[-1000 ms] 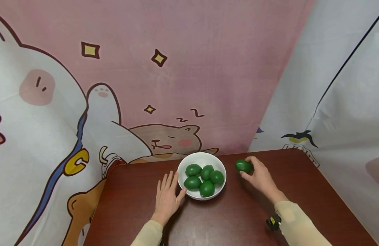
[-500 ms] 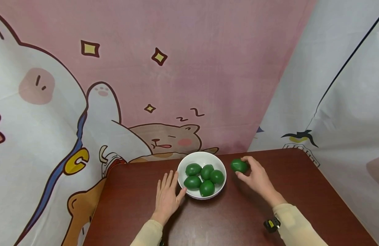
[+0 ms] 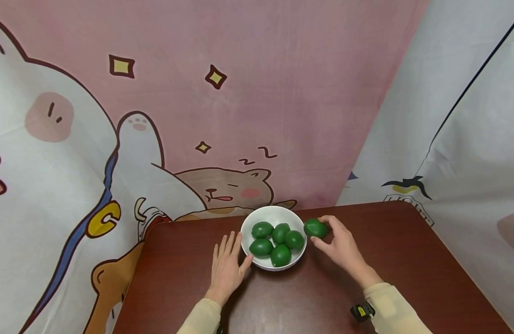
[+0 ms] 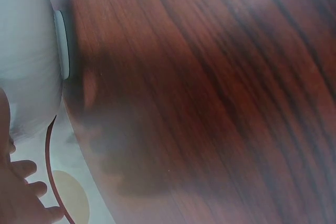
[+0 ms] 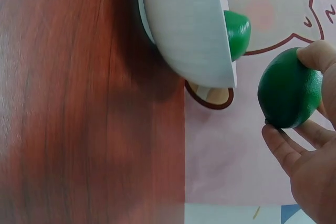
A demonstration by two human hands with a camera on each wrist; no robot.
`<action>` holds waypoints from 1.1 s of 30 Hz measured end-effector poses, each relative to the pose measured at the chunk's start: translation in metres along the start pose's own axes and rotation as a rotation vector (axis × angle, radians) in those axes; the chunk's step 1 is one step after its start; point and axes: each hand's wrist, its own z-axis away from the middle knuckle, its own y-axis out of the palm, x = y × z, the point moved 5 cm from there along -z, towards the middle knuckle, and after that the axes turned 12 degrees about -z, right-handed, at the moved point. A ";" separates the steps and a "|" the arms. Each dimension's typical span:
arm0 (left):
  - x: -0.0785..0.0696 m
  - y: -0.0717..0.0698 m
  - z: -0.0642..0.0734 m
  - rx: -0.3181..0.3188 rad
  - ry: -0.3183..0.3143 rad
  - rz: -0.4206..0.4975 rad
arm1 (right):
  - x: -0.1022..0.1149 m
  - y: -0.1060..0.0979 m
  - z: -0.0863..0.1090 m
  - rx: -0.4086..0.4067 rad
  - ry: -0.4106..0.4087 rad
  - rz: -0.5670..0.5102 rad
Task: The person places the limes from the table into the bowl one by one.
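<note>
A white bowl stands near the table's back edge with several green limes in it. My right hand pinches another lime between thumb and fingers, just right of the bowl's rim. The right wrist view shows this lime held in the air beside the rim, apart from the bowl. On the bowl's left side, my left hand has its fingers straight and its thumb spread at the bowl's wall. Only parts of that hand and the bowl appear in the left wrist view.
The dark red-brown wooden table carries the bowl. Behind it hangs a pink cloth backdrop with cartoon animals, meeting a pale cloth on the right. A small black device sits at the right wrist.
My right hand has moved left with the lime, from well right of the bowl to beside its rim. The left hand and the bowl have stayed in place.
</note>
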 end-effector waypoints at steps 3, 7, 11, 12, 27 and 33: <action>0.000 0.000 0.000 -0.003 0.000 -0.004 | 0.004 0.004 0.002 -0.011 -0.008 -0.022; 0.000 0.001 0.000 -0.002 -0.001 -0.007 | 0.009 0.009 0.005 -0.019 -0.021 -0.049; 0.000 0.002 0.000 0.003 -0.003 -0.009 | 0.013 0.015 0.009 -0.014 -0.023 -0.077; 0.000 0.002 0.000 0.002 -0.003 -0.008 | 0.014 0.017 0.010 -0.012 -0.021 -0.082; 0.000 0.002 0.000 0.007 -0.009 0.004 | 0.026 0.039 0.024 0.019 0.023 -0.168; 0.000 0.002 0.000 0.020 -0.013 0.000 | 0.033 0.048 0.026 0.019 0.000 -0.202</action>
